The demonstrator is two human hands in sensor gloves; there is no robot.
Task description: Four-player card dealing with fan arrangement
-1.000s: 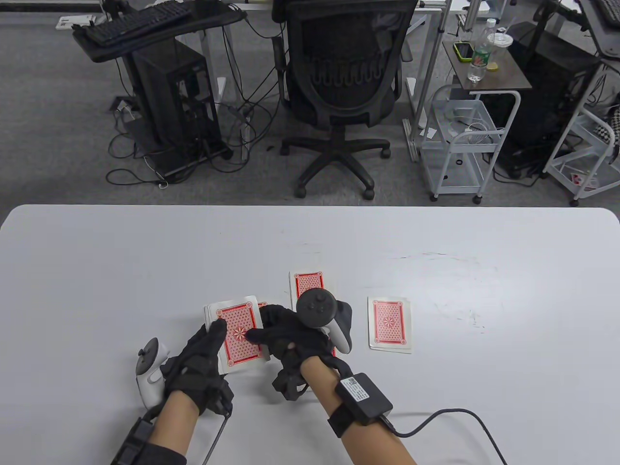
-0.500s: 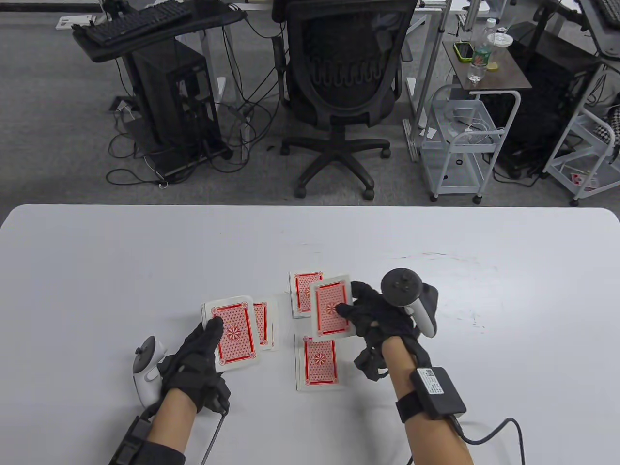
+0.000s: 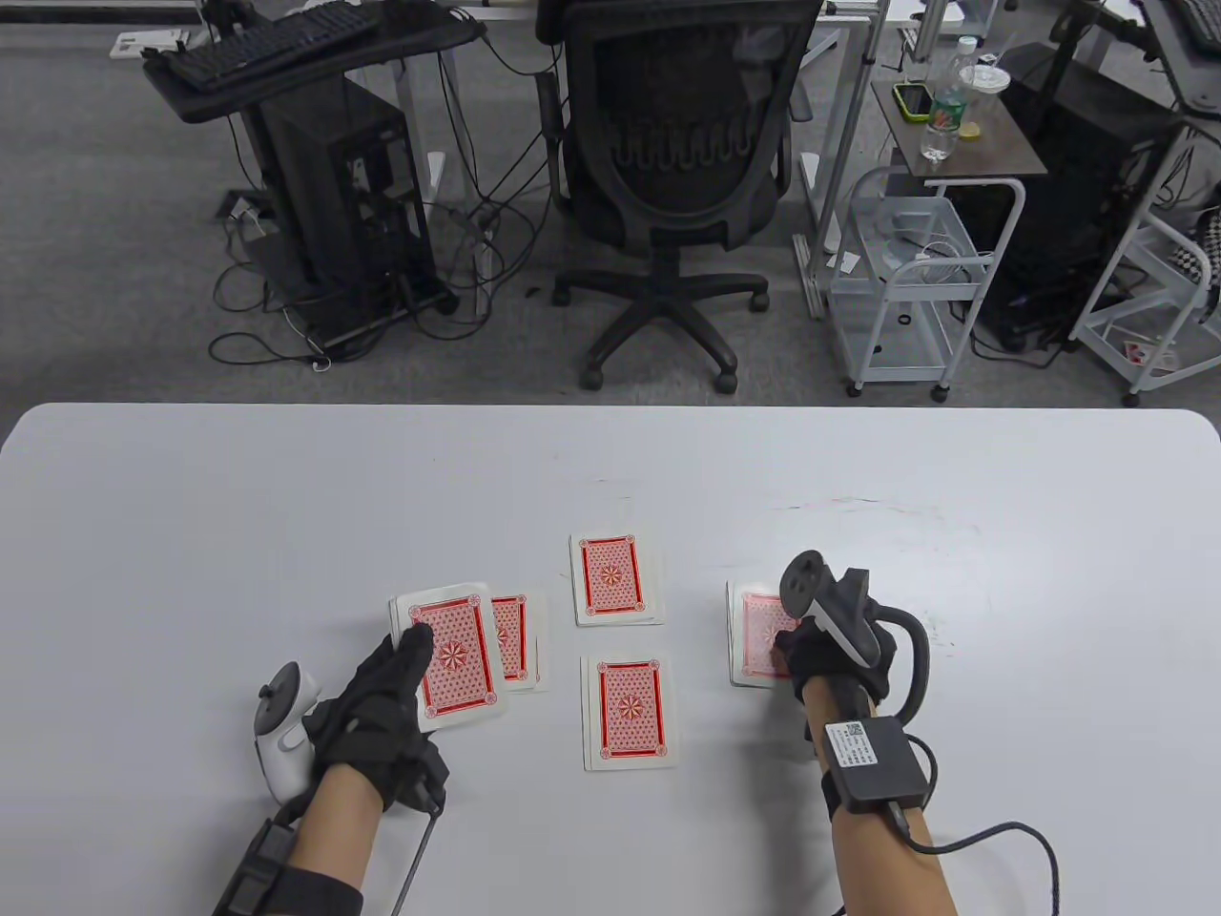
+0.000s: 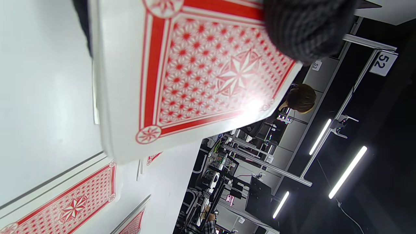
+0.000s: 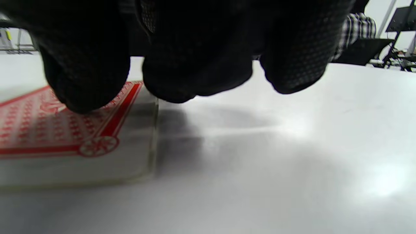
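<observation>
My left hand (image 3: 405, 663) grips the red-backed deck (image 3: 453, 654) a little above the table; in the left wrist view my thumb (image 4: 305, 29) lies on the deck's top card (image 4: 201, 74). Four dealt spots lie on the white table (image 3: 286, 496): one card (image 3: 520, 639) beside the deck, one far pile (image 3: 615, 579), one near card (image 3: 630, 711), and one right pile (image 3: 754, 634). My right hand (image 3: 787, 649) is curled over the right pile. In the right wrist view its fingertips (image 5: 87, 87) press on the top card (image 5: 48, 136), which lies flat.
The table's near edge is at the bottom of the table view. An office chair (image 3: 682, 181), a white cart (image 3: 906, 277) and computer desks stand beyond the far edge. A cable (image 3: 992, 840) trails from my right wrist.
My right hand took a card from the deck, carried it right past the far pile and set it down on the right pile. The left hand and deck shifted slightly left.
</observation>
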